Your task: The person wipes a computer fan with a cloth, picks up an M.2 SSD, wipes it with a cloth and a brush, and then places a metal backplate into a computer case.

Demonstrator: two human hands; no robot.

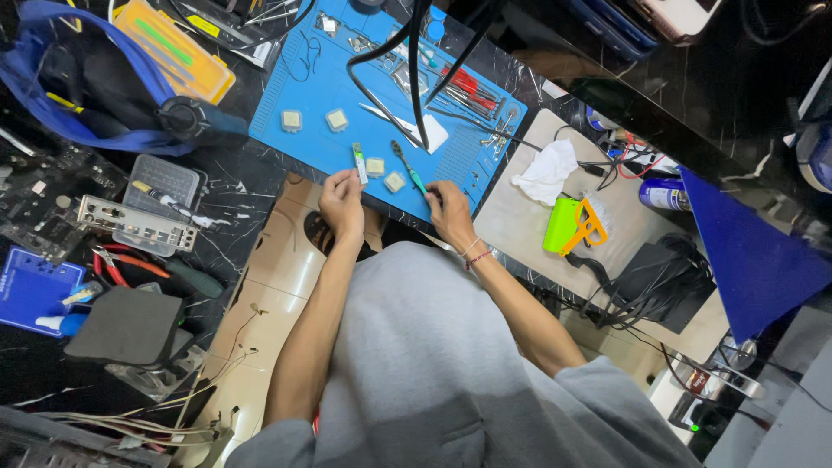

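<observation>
My left grip (341,201) pinches the small green-and-white strip (359,162); my right grip (448,208) holds the green-handled tool (407,167), square chips (386,175) between them within reach.

Both hands (342,201) (449,211) forward, fingers curled

White cloth (546,171) beside green-orange tool (574,225) (both off the mat).

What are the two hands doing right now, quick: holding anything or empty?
Left hand: fingers curled at the blue mat edge beside a small green-and-white stick; grip cannot be told.
Right hand: closed on a green-handled tool.
</observation>
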